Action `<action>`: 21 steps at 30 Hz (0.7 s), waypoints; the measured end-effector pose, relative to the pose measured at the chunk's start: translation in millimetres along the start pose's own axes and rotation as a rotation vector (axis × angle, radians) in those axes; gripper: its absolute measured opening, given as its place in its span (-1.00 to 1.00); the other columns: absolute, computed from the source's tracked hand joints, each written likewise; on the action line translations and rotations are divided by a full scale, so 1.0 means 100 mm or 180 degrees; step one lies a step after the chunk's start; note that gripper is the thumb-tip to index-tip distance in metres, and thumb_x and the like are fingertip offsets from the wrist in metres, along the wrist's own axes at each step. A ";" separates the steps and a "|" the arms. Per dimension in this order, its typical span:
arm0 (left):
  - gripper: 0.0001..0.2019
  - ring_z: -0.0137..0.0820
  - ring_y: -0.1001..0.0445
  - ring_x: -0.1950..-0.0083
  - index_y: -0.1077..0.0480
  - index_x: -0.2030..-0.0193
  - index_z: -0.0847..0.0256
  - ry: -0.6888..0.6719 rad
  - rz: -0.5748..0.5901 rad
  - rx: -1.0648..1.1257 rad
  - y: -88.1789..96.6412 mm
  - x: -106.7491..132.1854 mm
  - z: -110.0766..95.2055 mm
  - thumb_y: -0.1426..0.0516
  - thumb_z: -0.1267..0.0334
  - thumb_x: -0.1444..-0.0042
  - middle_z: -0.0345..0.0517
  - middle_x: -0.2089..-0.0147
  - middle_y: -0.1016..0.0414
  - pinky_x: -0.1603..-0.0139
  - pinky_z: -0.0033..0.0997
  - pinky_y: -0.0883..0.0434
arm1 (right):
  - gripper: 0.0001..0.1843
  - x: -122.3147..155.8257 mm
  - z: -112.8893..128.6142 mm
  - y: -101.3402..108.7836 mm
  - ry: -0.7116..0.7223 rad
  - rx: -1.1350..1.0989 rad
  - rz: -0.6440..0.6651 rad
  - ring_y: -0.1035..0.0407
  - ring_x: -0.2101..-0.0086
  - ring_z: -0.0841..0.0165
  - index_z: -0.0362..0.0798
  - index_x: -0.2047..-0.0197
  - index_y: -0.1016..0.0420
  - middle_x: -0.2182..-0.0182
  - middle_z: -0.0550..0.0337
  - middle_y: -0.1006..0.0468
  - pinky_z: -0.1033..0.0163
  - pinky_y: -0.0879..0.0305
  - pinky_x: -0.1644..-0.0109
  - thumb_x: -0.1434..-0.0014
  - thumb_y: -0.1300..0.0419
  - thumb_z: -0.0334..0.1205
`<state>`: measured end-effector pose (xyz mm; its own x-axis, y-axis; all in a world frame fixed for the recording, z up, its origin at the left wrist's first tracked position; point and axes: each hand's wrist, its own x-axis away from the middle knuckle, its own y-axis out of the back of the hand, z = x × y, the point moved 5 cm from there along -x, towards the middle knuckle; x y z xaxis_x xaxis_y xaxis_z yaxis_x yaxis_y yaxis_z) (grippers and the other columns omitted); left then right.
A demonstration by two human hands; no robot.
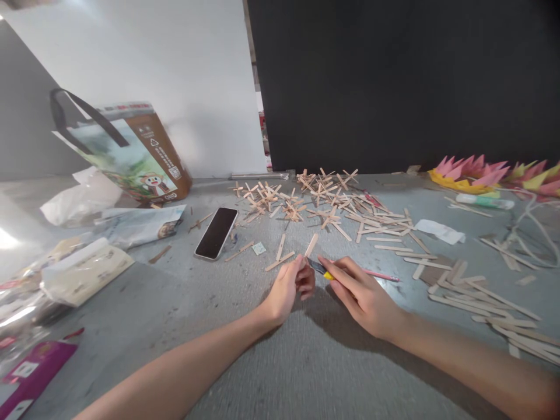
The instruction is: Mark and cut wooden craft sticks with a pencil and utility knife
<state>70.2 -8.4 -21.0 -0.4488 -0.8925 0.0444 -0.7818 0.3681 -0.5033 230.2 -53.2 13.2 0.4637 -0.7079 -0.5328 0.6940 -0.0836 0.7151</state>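
My left hand (286, 290) pinches a wooden craft stick (311, 245), which points up and away from me. In my right hand (359, 296) is a yellow utility knife (327, 275), its dark blade end (315, 266) against or very close to the stick by my left fingertips. Whether the blade has cut in cannot be made out. Both hands are just above the grey table (262, 361). Just beyond my left hand lie two loose sticks (280, 261), and a pink pencil (381, 275) rests behind my right fingers.
Crossed sticks (271, 198) are heaped at the back, with loose sticks (476, 297) on the right. A phone (216, 233), a paper bag (131, 154) and plastic packaging (87, 271) stand or lie left. Far right are a glue stick (485, 202) and paper crowns (470, 174).
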 end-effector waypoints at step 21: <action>-0.41 -0.56 0.10 0.53 -0.10 0.38 0.11 -0.0014 0.0188 -0.0659 -0.06 0.06 0.00 -0.10 -0.37 -0.32 -0.44 0.51 0.05 0.54 -0.53 -0.04 | -0.33 0.00 0.00 0.00 -0.0061 -0.0082 -0.0047 -0.57 0.08 0.23 0.26 -0.64 0.00 -0.01 0.01 -0.51 0.11 -0.58 -0.01 -0.57 0.01 -0.28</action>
<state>71.9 -15.8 -17.6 -0.4951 -0.8687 0.0161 -0.8265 0.4651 -0.3170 230.4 -52.7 13.6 0.4429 -0.7201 -0.5341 0.7147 -0.0761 0.6953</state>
